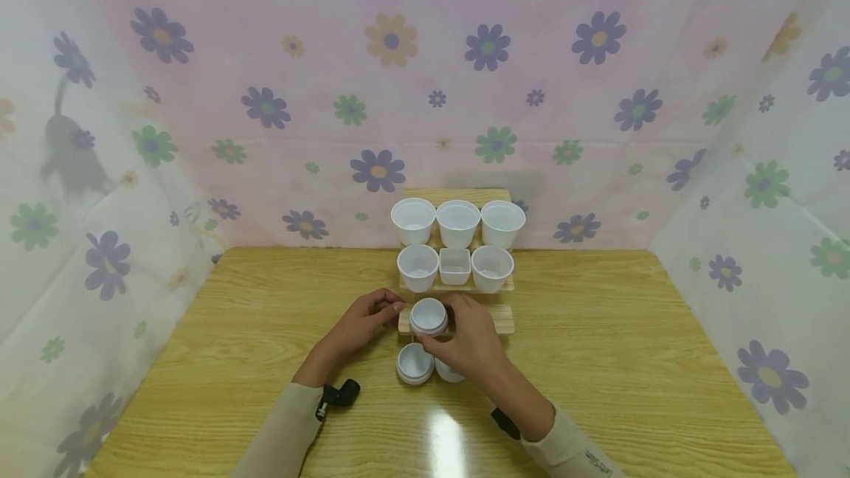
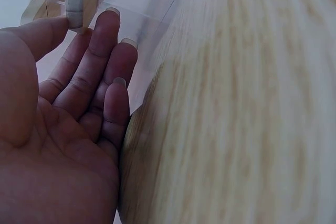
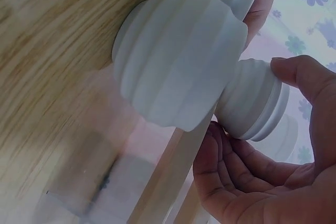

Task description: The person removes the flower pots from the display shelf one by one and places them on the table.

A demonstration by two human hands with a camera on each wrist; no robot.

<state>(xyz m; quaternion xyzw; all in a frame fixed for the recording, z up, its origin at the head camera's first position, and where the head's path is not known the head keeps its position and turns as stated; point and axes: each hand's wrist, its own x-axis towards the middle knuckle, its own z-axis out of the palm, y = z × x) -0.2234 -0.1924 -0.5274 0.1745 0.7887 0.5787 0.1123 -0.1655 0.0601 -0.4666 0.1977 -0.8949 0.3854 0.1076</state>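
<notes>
My right hand (image 1: 468, 338) grips a small white ribbed jar (image 1: 429, 313), thumb on the near side and fingers around the far side. Its base is right at the lowest step of a tiered wooden stand (image 1: 498, 319). At that step's left end, my left hand (image 1: 365, 321) pinches the board edge (image 2: 76, 3) between thumb and index finger, its other fingers extended. Two more white ribbed jars stand on the table in front: a left jar (image 1: 415, 365) and a right jar (image 1: 448, 372), partly hidden by my right hand.
Higher on the stand are two rows of white cups, including a back middle cup (image 1: 458, 223) and a small square cup (image 1: 454, 266). The wood-grain table (image 1: 598, 360) spreads to both sides. Flower-printed cloth (image 1: 425, 65) surrounds it at back and sides.
</notes>
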